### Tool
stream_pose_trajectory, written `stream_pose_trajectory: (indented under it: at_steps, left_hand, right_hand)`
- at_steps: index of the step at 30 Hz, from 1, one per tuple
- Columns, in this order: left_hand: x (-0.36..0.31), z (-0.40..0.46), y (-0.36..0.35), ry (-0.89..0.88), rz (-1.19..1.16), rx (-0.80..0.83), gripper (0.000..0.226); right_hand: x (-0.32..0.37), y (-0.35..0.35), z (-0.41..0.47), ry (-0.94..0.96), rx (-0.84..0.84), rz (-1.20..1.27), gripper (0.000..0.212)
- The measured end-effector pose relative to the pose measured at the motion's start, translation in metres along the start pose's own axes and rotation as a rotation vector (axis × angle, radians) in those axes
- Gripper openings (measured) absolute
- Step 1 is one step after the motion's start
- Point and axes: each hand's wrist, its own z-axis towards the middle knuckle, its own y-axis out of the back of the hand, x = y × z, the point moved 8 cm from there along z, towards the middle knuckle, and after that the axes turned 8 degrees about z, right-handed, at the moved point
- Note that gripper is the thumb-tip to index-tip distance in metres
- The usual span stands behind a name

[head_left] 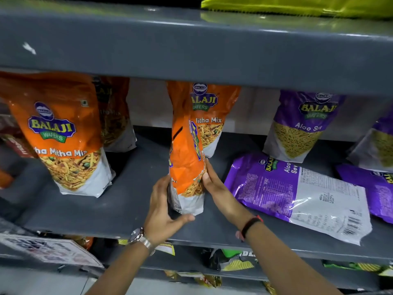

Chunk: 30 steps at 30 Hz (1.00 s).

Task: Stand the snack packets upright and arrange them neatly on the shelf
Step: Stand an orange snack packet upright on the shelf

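An orange Mitha Mix packet [185, 165] stands upright and edge-on at the middle of the grey shelf [131, 205]. My left hand [162, 211] grips its lower left side and base; my right hand [209, 177] presses its right side. Right behind it stands a second orange packet [209, 116]. At the left, another orange packet [61, 133] stands upright in front of one more [116, 116]. A purple Aloo Sev packet [297, 192] lies flat, back side up, at the right. Behind it a purple packet [302, 124] stands upright.
More purple packets show at the far right edge: one flat [376, 188], one upright [380, 143]. The shelf above [191, 50] overhangs low over the packet tops. Dark red packets [14, 137] sit at far left. Below, a lower shelf holds mixed packets [234, 260].
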Motion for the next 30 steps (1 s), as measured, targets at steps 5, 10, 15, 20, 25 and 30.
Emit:
stream_pose_trajectory:
  at_steps: [5, 10, 15, 20, 25, 30]
  left_hand:
    - [0.03, 0.017, 0.031, 0.19, -0.115, 0.018, 0.052]
    - [0.044, 0.009, 0.041, 0.236, -0.178, -0.055, 0.062]
    - [0.04, 0.011, 0.022, 0.237, -0.165, 0.045, 0.104]
    - [0.053, 0.022, 0.019, 0.229, -0.13, 0.075, 0.102]
    - [0.046, 0.003, 0.023, 0.311, -0.082, -0.124, 0.114]
    - [-0.027, -0.031, -0.002, 0.307, -0.079, -0.512, 0.102]
  right_hand:
    - [0.001, 0.029, -0.028, 0.125, -0.305, -0.025, 0.03]
    - [0.012, 0.036, -0.011, 0.097, -0.2, -0.155, 0.056]
    - [-0.003, 0.026, 0.005, -0.01, -0.078, -0.147, 0.053]
    - [-0.005, 0.026, -0.01, 0.021, -0.2, -0.199, 0.048]
    - [0.011, 0.037, -0.016, 0.065, -0.181, -0.314, 0.065]
    - [0.045, 0.108, -0.045, 0.119, -0.34, -0.408, 0.047]
